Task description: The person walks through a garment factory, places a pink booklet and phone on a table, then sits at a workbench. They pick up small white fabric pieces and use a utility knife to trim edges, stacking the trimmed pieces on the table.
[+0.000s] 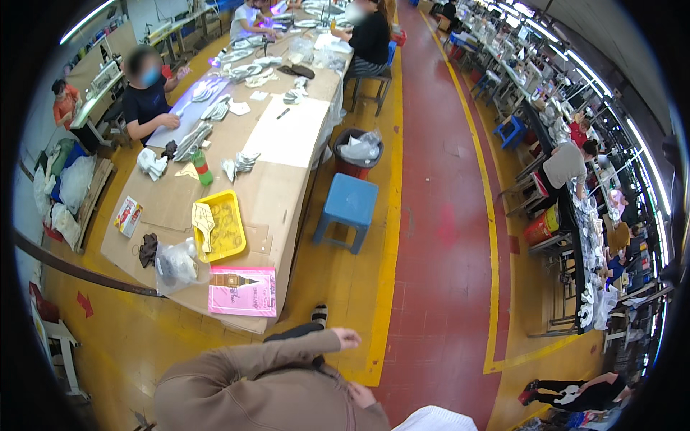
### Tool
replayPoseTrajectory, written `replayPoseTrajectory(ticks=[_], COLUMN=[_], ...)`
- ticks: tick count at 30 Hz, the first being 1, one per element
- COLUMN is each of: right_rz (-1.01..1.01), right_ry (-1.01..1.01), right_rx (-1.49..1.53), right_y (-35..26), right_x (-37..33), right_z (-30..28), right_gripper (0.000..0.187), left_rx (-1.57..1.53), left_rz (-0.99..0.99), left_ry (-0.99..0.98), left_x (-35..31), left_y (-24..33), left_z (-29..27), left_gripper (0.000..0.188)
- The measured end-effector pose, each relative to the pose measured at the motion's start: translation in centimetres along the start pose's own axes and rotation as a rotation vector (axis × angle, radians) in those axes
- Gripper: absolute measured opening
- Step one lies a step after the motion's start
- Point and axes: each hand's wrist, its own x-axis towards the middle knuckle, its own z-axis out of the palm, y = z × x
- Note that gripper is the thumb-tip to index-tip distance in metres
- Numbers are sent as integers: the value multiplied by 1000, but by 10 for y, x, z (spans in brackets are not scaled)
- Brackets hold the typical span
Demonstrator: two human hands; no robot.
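My left hand (347, 338) reaches out from a brown sleeve in front of my body, below the near end of the work table. Nothing shows in it, and its fingers look loosely stretched. Lower down, close to the front of the brown top (287, 402), is my right hand (361, 394); its fingers are partly hidden. White ribbed cloth (435, 419) shows at the lower edge beside it. Nearest on the table (277, 197) are a pink box or book (242, 292), a clear plastic bag (176, 266) and a yellow tray (241, 244) with a cream cut piece (203, 224) on its rim.
A blue stool (350, 205) and a lined bin (357, 152) stand by the table's right side. A person in dark clothes (147, 100) works at its left. The red walkway (445, 215) runs ahead; workers and long benches line the right. A sandalled foot (320, 314) is near the table corner.
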Motion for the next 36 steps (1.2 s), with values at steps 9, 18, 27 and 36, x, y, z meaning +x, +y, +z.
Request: replayPoseTrajectory(ticks=[9, 18, 27, 36], right_rz=[-191, -91, -335, -315], right_ry=[45, -303, -829, -1204], right_rx=[-16, -229, -325, -935], right_y=[-80, -103, -203, -294], right_x=[97, 256, 449, 578], right_z=[-123, -275, -338, -304], right_gripper=[27, 28, 33, 48], left_rx=[-159, -157, -142, -224], left_rz=[-18, -40, -75, -245], left_ry=[148, 198, 776, 1045], left_x=[94, 188, 231, 161], left_y=[61, 89, 137, 91], left_z=[-115, -189, -298, -346], left_gripper=[32, 33, 39, 38])
